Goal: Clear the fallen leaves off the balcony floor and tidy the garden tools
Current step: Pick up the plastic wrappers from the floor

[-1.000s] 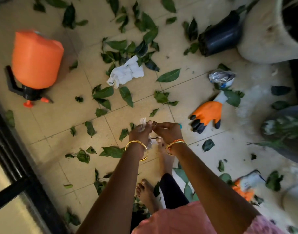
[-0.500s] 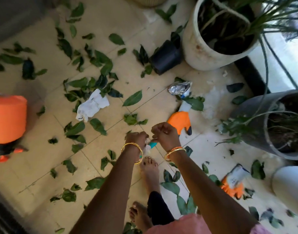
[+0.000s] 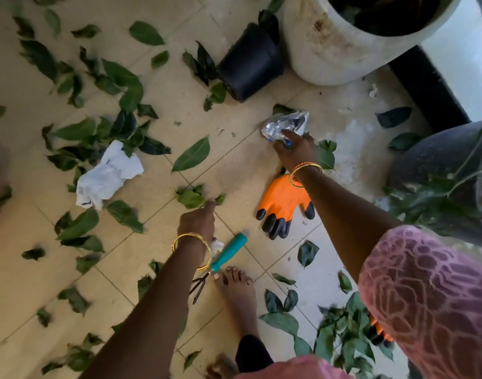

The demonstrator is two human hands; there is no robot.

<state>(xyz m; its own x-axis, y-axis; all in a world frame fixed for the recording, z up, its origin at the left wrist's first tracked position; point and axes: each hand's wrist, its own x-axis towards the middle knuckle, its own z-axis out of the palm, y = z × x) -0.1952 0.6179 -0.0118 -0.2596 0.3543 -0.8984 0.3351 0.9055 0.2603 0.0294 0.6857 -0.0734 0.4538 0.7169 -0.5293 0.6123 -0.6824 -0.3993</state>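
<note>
Green fallen leaves [image 3: 192, 154] lie all over the tiled balcony floor. My right hand [image 3: 295, 153] reaches far forward and grips a crumpled silver wrapper [image 3: 286, 123] on the floor. My left hand [image 3: 197, 220] is low over the tiles, fingers curled, its forefinger touching a small leaf cluster [image 3: 190, 198]; a small white scrap [image 3: 216, 245] pokes out under its palm. A hand rake with a teal handle [image 3: 229, 250] lies by my foot. One orange glove [image 3: 283, 203] lies flat under my right forearm. A second orange glove [image 3: 379, 330] is half buried in leaves.
A crumpled white paper [image 3: 108, 173] lies at left among leaves. A black pot [image 3: 250, 67] lies tipped over beside a large white planter [image 3: 330, 50]. A dark grey planter [image 3: 436, 165] with trailing stems stands at right. My bare foot [image 3: 237, 292] is beside the rake.
My hands were together working a small scrap; they have parted. The right reached out to the silver wrapper, the left dropped toward the leaves. The view moved lower and rightward; the orange sprayer left view.
</note>
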